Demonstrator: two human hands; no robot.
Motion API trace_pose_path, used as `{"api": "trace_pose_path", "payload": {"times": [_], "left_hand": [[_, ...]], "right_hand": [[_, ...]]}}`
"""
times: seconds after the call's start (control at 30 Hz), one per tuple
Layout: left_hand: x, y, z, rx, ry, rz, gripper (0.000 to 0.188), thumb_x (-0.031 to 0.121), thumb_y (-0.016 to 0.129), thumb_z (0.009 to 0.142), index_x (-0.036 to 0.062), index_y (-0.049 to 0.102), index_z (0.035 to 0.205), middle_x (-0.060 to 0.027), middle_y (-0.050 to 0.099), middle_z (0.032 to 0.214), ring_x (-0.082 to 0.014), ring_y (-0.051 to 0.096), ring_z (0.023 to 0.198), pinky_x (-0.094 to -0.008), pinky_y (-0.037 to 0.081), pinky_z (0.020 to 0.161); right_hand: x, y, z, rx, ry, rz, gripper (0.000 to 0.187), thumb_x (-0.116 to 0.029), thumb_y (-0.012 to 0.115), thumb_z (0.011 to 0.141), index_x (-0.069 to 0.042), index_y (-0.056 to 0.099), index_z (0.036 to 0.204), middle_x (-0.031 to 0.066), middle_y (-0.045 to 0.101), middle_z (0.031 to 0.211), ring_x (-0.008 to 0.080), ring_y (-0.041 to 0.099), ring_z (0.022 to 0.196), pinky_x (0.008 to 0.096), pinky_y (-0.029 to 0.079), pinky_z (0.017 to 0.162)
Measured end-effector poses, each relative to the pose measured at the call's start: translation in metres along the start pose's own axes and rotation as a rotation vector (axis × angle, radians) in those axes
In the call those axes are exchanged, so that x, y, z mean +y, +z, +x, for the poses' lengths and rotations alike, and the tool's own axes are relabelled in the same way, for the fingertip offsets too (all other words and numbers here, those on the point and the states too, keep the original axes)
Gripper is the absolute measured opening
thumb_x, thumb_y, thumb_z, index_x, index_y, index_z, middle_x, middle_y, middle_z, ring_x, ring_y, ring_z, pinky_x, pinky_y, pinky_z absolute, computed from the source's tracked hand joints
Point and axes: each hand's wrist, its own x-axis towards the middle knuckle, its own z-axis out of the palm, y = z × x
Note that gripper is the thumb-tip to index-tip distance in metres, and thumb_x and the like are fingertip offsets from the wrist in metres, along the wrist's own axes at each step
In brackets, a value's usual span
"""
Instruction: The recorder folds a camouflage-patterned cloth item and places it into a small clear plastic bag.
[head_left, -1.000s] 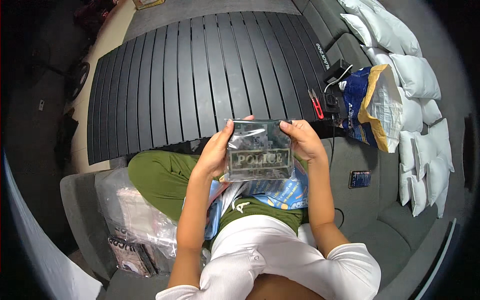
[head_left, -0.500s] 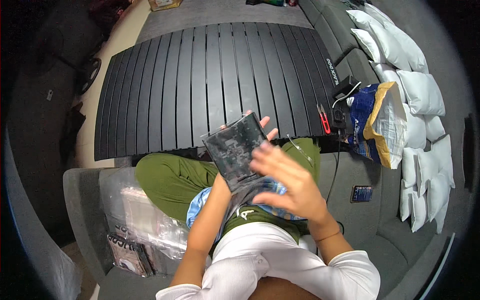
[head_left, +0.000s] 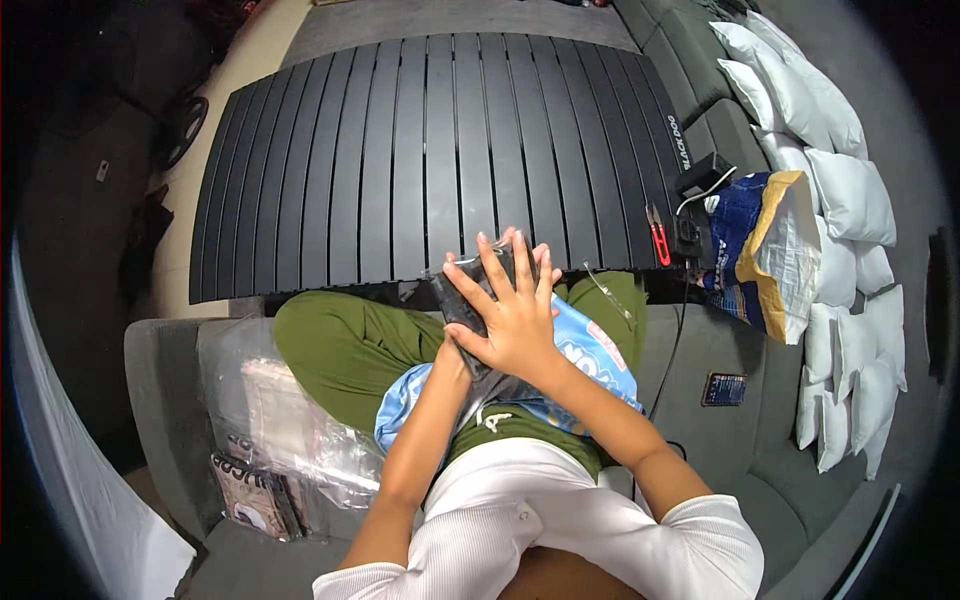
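Observation:
A flat, dark, patterned packet in a clear plastic sleeve [head_left: 445, 298] lies over my lap near the table's front edge. My left hand [head_left: 456, 362] supports it from underneath; most of that hand is hidden, with fingertips showing past the packet's far side. Across its top lies my right hand [head_left: 515, 325], palm down, fingers spread, covering most of the packet. A light-blue printed plastic bag [head_left: 590, 345] rests on my lap below both hands. Just right of them, on my knee, is a thin clear item [head_left: 608, 297] I cannot make out.
Ahead stands a black slatted table [head_left: 410, 160] with red-handled thread snips [head_left: 660, 240] and a black power adapter [head_left: 705, 175]. A blue-and-yellow sack [head_left: 765, 270], a phone [head_left: 725, 389] and several white pillows [head_left: 850, 195] are at right. Packs in clear plastic [head_left: 290, 420] lie at left.
My right hand, raised beside the packet before, now lies flat on it with fingers spread. The packet has shifted slightly right, still on my left hand.

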Motion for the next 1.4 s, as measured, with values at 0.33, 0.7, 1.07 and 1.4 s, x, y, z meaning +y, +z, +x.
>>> {"api": "trace_pose_path", "payload": {"times": [0.33,0.7,1.07,1.4], "left_hand": [[0.020,-0.042,-0.009,0.342,0.085,-0.263,0.069,0.060,0.028,0.086,0.0157,0.028,0.138,-0.0091,0.027,0.143,-0.0281,0.027,0.130,-0.0523,0.022,0.104],[0.037,-0.008,0.011,0.672,0.202,0.507,0.053,0.049,0.033,0.090,0.0176,0.040,0.132,-0.0074,0.051,0.120,-0.0228,0.052,0.104,-0.0388,0.042,0.089],[0.080,-0.063,-0.012,1.071,0.439,2.328,0.035,0.015,0.062,0.080,0.0057,0.053,0.112,-0.0102,0.056,0.100,-0.0237,0.049,0.096,-0.0347,0.037,0.088],[0.100,-0.077,0.078,0.329,0.150,2.835,0.044,0.028,0.032,0.094,0.0086,0.039,0.133,-0.0098,0.035,0.139,-0.0278,0.025,0.132,-0.0429,0.018,0.107]], "right_hand": [[0.038,-0.019,0.001,-0.140,0.164,0.575,0.090,-0.072,0.040,0.075,-0.012,0.023,0.140,0.0190,0.013,0.146,0.0423,0.004,0.134,0.0530,0.001,0.105],[0.053,-0.015,0.000,-0.004,0.262,0.883,0.023,-0.005,0.051,0.078,-0.002,0.064,0.097,0.0121,0.063,0.105,0.0205,0.059,0.100,0.0315,0.046,0.086],[0.160,0.069,0.037,0.196,0.760,0.582,0.030,-0.019,0.053,0.087,0.003,0.054,0.107,0.0146,0.061,0.098,0.0256,0.058,0.090,0.0344,0.045,0.080],[0.122,0.120,0.065,-0.007,0.236,-0.051,0.047,-0.021,0.040,0.089,-0.005,0.036,0.133,0.0139,0.032,0.140,0.0318,0.025,0.131,0.0476,0.015,0.107]]}}
